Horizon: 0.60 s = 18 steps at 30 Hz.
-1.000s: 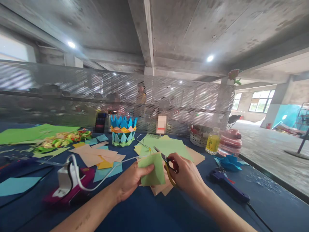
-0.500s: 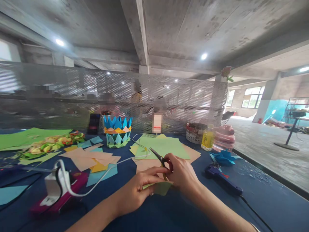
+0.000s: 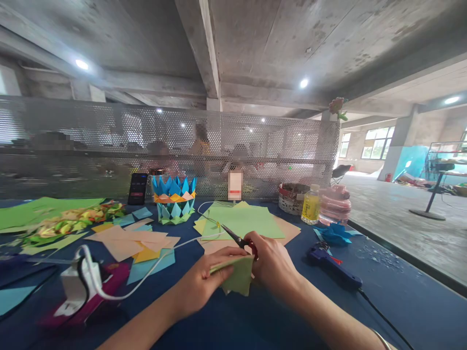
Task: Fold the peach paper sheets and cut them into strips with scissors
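Folded green paper (image 3: 239, 277) is pinched between the thumb and fingers of my left hand (image 3: 200, 279). My right hand (image 3: 273, 255) is closed around the handles of dark scissors (image 3: 234, 236), whose tips point away to the upper left. Its fingers are close to the paper's right edge; whether they touch it I cannot tell. Just beyond my hands lies a stack of light green sheets (image 3: 242, 219) over peach sheets (image 3: 288, 229). A white cable (image 3: 156, 265) runs over the loose paper to the left.
A blue and orange folded-paper basket (image 3: 175, 200) stands back left, beside a phone (image 3: 137, 188). A purple power strip (image 3: 113, 287) is at left. A blue glue gun (image 3: 335, 267), a yellow bottle (image 3: 311, 206) and a woven basket (image 3: 291, 198) are at right. A perforated screen (image 3: 175, 141) rises behind.
The green paper in my left hand has turned up, showing more of its face. My right hand still holds the scissors. The whole view has shifted slightly.
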Available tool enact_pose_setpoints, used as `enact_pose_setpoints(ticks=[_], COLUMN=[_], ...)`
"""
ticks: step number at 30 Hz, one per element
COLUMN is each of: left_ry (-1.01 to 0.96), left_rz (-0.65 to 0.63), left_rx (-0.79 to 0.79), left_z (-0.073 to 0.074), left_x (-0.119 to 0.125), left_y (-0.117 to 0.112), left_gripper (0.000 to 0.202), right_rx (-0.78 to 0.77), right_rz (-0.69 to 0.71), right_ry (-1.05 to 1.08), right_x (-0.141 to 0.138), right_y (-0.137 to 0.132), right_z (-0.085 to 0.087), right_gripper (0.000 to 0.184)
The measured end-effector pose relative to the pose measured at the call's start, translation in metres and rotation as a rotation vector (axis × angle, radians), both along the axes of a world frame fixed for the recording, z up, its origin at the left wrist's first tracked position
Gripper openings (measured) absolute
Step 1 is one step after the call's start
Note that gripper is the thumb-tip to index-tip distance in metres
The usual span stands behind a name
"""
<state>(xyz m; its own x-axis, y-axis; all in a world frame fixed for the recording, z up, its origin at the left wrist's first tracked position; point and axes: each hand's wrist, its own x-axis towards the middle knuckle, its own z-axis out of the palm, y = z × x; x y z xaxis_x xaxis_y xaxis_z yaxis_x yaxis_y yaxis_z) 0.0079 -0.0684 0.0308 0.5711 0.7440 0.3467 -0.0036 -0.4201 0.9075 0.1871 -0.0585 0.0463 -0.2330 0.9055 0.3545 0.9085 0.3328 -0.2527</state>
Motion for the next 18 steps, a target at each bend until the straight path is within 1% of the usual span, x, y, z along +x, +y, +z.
enact_pose_setpoints(ticks=[2,4,5,7,10,13,16,18], left_ry=[-0.137,-0.303,-0.376,-0.490,-0.621,-0.691,-0.670,-0.626], left_rz=[0.002,0.008,0.009,-0.001,-0.026,-0.011,-0.046,-0.081], left_rx=[-0.202,-0.399,-0.470,-0.559,-0.568,-0.537,-0.564,-0.591], left_z=[-0.002,-0.002,-0.002,0.001,0.006,0.008,0.006,0.005], left_x=[-0.003,-0.009,-0.012,-0.020,-0.033,-0.040,-0.040,-0.037], left_y=[0.002,0.005,0.006,0.008,0.011,0.012,0.012,0.011], left_gripper=[0.033,0.034,0.034,0.033,0.035,0.033,0.034,0.034], right_rx=[0.028,0.041,0.037,0.002,-0.037,-0.077,-0.050,0.000], right_rz=[-0.010,-0.056,-0.093,-0.197,-0.284,-0.318,-0.288,-0.180], right_ry=[-0.004,-0.036,-0.063,-0.132,-0.206,-0.224,-0.221,-0.148], right_x=[0.002,0.008,0.012,0.023,0.040,0.052,0.050,0.041], right_y=[0.003,0.009,0.014,0.023,0.036,0.042,0.040,0.035], right_z=[0.002,0.004,0.005,0.005,0.001,-0.004,-0.002,0.003], right_gripper=[0.018,0.018,0.019,0.021,0.021,0.022,0.023,0.025])
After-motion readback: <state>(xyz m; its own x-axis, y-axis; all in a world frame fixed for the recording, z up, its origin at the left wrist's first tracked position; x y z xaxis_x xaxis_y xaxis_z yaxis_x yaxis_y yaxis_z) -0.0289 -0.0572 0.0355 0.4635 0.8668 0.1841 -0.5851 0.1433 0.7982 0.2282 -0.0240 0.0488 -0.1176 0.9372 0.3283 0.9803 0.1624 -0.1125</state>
